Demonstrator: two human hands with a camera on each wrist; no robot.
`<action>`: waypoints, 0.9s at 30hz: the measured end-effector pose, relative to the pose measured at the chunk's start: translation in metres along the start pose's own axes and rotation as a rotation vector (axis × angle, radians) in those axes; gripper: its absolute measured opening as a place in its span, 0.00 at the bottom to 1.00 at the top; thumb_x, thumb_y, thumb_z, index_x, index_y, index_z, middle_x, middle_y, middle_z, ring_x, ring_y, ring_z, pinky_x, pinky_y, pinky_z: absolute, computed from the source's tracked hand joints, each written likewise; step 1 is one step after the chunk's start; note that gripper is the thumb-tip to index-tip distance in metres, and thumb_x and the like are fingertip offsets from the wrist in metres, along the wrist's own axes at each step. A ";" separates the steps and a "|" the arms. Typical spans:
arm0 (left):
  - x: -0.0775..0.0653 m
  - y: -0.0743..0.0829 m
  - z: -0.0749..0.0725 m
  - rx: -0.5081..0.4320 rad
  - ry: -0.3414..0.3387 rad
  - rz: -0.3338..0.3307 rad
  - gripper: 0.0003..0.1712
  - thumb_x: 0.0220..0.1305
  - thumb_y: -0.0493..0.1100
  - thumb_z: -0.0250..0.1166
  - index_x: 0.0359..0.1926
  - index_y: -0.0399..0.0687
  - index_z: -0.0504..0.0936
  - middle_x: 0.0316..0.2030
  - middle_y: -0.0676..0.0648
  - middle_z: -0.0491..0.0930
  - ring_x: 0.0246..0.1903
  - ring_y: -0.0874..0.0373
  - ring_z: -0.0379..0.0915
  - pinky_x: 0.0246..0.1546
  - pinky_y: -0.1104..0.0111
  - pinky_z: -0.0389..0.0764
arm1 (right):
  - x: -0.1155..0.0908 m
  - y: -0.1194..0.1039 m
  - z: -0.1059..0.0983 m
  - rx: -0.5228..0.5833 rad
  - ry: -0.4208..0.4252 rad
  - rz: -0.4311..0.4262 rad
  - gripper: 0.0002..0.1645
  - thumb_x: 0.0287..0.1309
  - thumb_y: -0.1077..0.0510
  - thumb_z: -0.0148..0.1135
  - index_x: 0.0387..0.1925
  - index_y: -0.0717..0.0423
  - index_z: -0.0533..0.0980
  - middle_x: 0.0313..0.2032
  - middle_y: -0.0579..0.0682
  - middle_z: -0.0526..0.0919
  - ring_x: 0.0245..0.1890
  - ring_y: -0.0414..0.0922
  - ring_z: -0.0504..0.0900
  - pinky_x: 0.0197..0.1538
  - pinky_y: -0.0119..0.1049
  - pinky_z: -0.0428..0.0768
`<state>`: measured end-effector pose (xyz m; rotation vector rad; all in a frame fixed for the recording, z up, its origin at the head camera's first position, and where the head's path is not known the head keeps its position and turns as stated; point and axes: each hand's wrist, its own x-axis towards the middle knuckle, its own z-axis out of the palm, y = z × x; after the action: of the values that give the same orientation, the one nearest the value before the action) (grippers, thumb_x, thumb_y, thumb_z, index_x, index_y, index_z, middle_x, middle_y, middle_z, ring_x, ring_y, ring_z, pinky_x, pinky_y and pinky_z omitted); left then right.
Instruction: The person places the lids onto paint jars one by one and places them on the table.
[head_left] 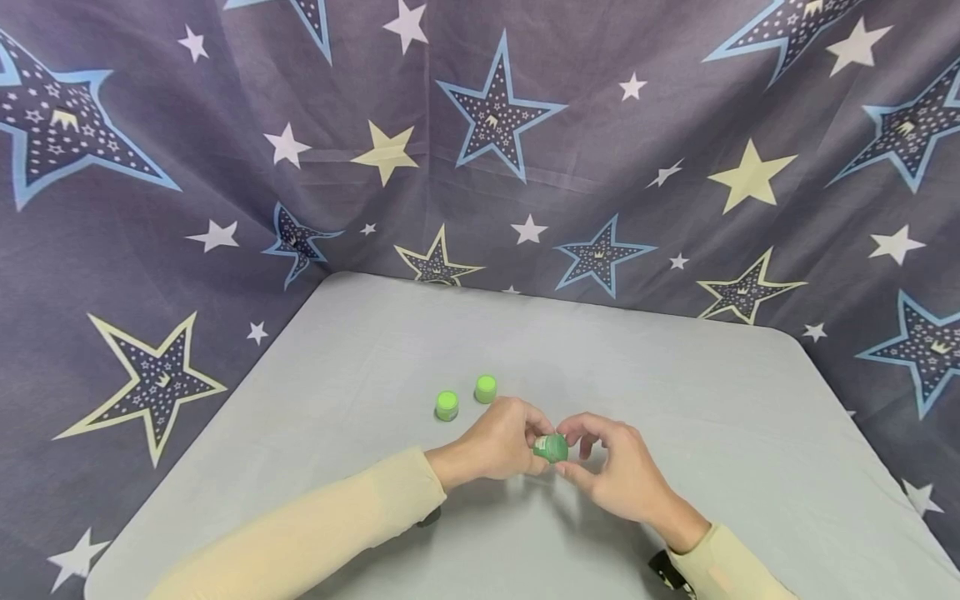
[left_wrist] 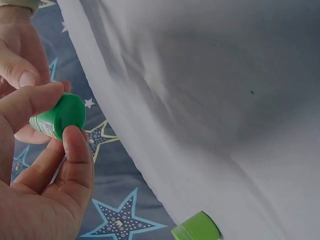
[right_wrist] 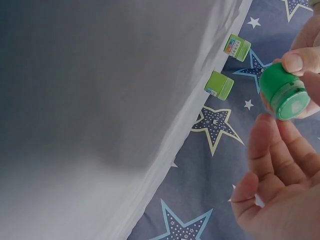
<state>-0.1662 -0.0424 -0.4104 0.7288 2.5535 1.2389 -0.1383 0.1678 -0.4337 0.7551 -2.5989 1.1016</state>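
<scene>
A small green jar (head_left: 551, 448) is off the tabletop between my two hands. My left hand (head_left: 501, 440) grips it with thumb and fingers; in the left wrist view its smooth green end and part of a label show. A ridged rim and shiny round end of the jar (right_wrist: 287, 95) face my right hand (right_wrist: 285, 185) in the right wrist view. The right thumb and fingers are spread and loosely bent beside that end, fingertips close to it or touching. Whether the jar has its lid on I cannot tell.
Two lime-green jars, one (head_left: 447, 406) nearer and one (head_left: 486, 389) a little farther back, stand on the pale grey table (head_left: 637, 367) left of the hands. A dark star-patterned cloth (head_left: 525, 125) hangs behind the table and along its sides.
</scene>
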 end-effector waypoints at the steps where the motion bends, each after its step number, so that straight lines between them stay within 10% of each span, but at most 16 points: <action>1: 0.000 0.000 0.000 0.002 0.001 0.003 0.15 0.45 0.29 0.81 0.36 0.45 0.89 0.23 0.56 0.80 0.24 0.65 0.72 0.25 0.74 0.77 | 0.000 0.000 0.000 0.001 -0.003 0.000 0.24 0.45 0.60 0.82 0.44 0.39 0.82 0.34 0.33 0.84 0.30 0.37 0.80 0.40 0.47 0.74; 27: -0.001 0.001 -0.001 -0.026 -0.009 -0.007 0.17 0.46 0.28 0.79 0.39 0.43 0.89 0.23 0.54 0.79 0.23 0.66 0.71 0.24 0.75 0.76 | 0.002 -0.004 0.003 -0.045 0.031 0.072 0.11 0.58 0.47 0.75 0.25 0.41 0.82 0.19 0.31 0.75 0.20 0.33 0.71 0.24 0.30 0.71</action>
<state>-0.1653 -0.0433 -0.4085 0.7185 2.5254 1.2612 -0.1375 0.1624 -0.4323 0.6344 -2.6338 1.0621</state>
